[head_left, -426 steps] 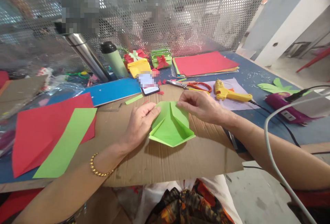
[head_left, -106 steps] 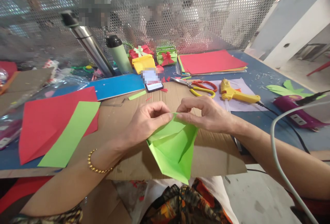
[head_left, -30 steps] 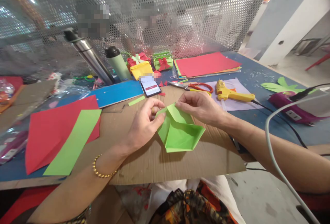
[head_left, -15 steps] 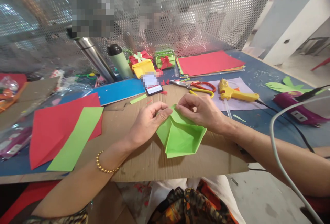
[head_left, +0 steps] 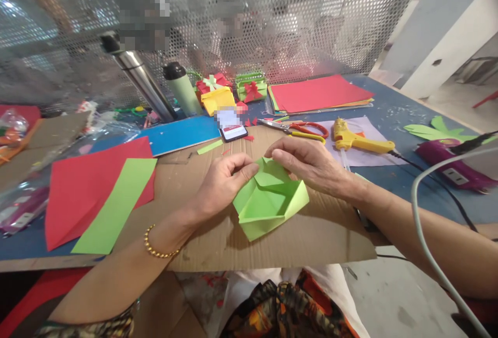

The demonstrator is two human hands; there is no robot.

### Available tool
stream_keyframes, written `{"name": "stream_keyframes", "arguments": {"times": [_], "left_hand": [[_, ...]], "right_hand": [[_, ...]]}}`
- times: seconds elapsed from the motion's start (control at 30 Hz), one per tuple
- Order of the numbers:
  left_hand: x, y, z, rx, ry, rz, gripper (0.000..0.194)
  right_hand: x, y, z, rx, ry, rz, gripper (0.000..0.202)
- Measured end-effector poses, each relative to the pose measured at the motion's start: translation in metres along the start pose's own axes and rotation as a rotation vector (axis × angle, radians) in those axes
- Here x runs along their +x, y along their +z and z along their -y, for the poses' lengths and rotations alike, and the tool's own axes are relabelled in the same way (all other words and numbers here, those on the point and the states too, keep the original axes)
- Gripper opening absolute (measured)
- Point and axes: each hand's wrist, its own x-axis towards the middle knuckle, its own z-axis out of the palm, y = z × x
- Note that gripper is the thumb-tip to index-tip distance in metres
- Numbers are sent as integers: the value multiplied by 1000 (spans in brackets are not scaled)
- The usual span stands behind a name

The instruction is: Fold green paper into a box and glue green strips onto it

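Observation:
A light green folded paper box [head_left: 268, 206] sits over the cardboard sheet, its open inside facing up and toward me. My left hand [head_left: 223, 185] pinches its back left edge between thumb and fingers. At the back right, my right hand [head_left: 311, 164] is curled around the raised back flap, thumb near the flap's top and some fingertips hidden behind the paper. A green paper strip [head_left: 116, 206] lies across a red paper sheet [head_left: 87, 187] to the left.
Beyond the hands are scissors [head_left: 299, 129], a phone [head_left: 233, 131] and a yellow glue gun [head_left: 360, 142]. Farther back stand a steel flask [head_left: 143, 84], a green bottle [head_left: 182, 92], small paper boxes [head_left: 218, 100] and stacked coloured paper [head_left: 321, 93]. A grey cable [head_left: 418, 224] crosses the right side.
The green paper box has tilted and turned, so more of its inside and front wall shows. My right hand has shifted, its thumb lifting off its former grip on the flap.

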Motion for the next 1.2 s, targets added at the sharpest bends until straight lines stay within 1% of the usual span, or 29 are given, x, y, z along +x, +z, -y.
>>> {"name": "stream_keyframes", "arguments": {"times": [0.07, 0.13, 0.27, 0.4, 0.53, 0.63, 0.7, 0.77, 0.87, 0.93, 1.0, 1.07, 1.2], "left_hand": [[1, -1, 1, 25, 8, -12, 31], [1, -1, 0, 54, 25, -24, 32], [-1, -1, -2, 83, 35, -11, 33], [-3, 1, -1, 14, -14, 32, 32], [-5, 3, 0, -177, -116, 102, 33], [-6, 3, 0, -239, -149, 114, 30], [-6, 2, -1, -221, -127, 100, 26], [-5, 2, -1, -166, -82, 72, 23], [-4, 2, 1, -86, -32, 31, 24], [-3, 2, 2, -90, -43, 29, 26], [-3, 1, 3, -144, -81, 47, 28], [-3, 1, 2, -221, -113, 73, 30], [-4, 0, 0, -336, -128, 106, 37]], "right_hand": [[0, -1, 0, 37, -16, 12, 29], [0, 0, -1, 49, -23, 31, 26], [1, 2, -4, 33, -6, -16, 18], [2, 3, -6, 127, 13, -68, 32], [1, 5, -4, 308, 90, -34, 44], [0, 7, -3, 404, 151, 6, 46], [0, 9, -4, 421, 180, 28, 43], [0, 11, -7, 382, 162, 30, 38], [0, 13, -10, 273, 76, -21, 21], [-1, 13, -11, 174, 6, -59, 12], [-1, 12, -13, 95, -38, -78, 8], [0, 12, -14, 115, -39, -92, 10], [3, 11, -15, 341, 37, -71, 18]]}}
